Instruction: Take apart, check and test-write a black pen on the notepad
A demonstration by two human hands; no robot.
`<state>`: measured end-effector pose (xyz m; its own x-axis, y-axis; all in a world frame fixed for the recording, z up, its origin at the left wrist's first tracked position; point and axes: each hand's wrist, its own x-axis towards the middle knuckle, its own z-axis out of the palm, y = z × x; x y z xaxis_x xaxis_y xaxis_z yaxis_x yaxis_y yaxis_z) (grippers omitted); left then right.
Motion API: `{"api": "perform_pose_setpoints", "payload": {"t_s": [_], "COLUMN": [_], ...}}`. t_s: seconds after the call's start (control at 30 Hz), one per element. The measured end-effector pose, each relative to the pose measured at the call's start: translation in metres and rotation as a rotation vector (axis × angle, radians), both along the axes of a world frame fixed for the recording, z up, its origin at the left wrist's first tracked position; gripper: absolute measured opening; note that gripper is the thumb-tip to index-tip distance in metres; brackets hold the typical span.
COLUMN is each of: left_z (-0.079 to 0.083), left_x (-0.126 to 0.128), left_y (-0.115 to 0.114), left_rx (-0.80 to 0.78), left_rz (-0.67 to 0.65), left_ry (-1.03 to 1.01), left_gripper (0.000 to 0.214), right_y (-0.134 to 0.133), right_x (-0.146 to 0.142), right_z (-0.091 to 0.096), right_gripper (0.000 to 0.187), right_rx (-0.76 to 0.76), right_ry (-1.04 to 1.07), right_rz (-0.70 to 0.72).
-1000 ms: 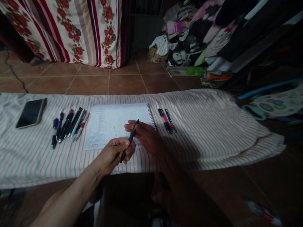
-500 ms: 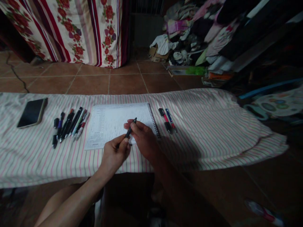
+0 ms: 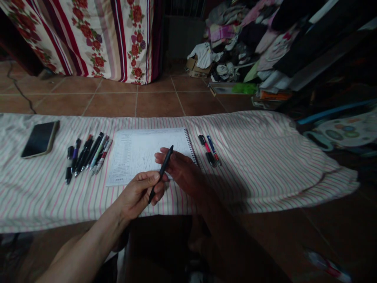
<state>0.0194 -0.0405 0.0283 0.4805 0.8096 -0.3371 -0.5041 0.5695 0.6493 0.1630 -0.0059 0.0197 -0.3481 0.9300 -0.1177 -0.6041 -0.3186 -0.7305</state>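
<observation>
My left hand [image 3: 138, 192] is closed round the lower end of a black pen [image 3: 162, 169], which points up and away over a spiral notebook [image 3: 141, 153]. My right hand [image 3: 182, 171] lies just behind the pen with its fingers stretched out flat, touching or nearly touching the barrel. The notebook lies open on a striped cloth [image 3: 265, 157], its page covered in faint marks. A row of several pens [image 3: 85, 155] lies left of the notebook. Two more pens [image 3: 209, 149] lie to its right.
A dark phone [image 3: 39, 138] lies on the cloth at the far left. Beyond the cloth is tiled floor [image 3: 153, 102], a floral hanging cloth [image 3: 97, 39] and a heap of clothes and boxes [image 3: 235, 51] at the back right.
Half a second ago my right hand pinched the pen's top end; it has let go and its fingers have opened. My left hand drew back slightly with the pen.
</observation>
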Motion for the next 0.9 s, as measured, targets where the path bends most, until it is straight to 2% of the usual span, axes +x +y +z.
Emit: {"api": "perform_pose_setpoints", "payload": {"t_s": [0.17,0.4,0.57,0.77,0.83,0.9], "left_z": [-0.004,-0.005,-0.003,-0.004,-0.005,-0.006], "left_x": [0.001,0.003,0.003,0.008,0.009,0.009], "left_y": [0.0,0.0,-0.002,-0.004,-0.004,-0.003], "left_rx": [-0.015,0.008,0.077,0.227,0.215,0.158], "left_rz": [-0.022,-0.035,-0.031,0.072,0.11,0.109], "left_ry": [-0.019,-0.011,0.122,0.378,0.402,0.34], "left_gripper": [0.02,0.02,0.019,0.023,0.023,0.023], "right_y": [0.003,0.004,0.006,0.006,0.005,0.003], "right_x": [0.002,0.004,0.004,-0.003,-0.007,-0.01], "right_z": [-0.001,0.0,0.003,-0.004,-0.007,-0.007], "right_gripper": [0.024,0.021,0.017,0.015,0.016,0.019], "right_rx": [-0.012,-0.011,0.001,0.005,-0.007,-0.033], "right_ry": [0.065,0.041,0.024,-0.058,-0.069,-0.048], "right_rz": [-0.033,-0.071,-0.11,-0.229,-0.248,-0.234]}}
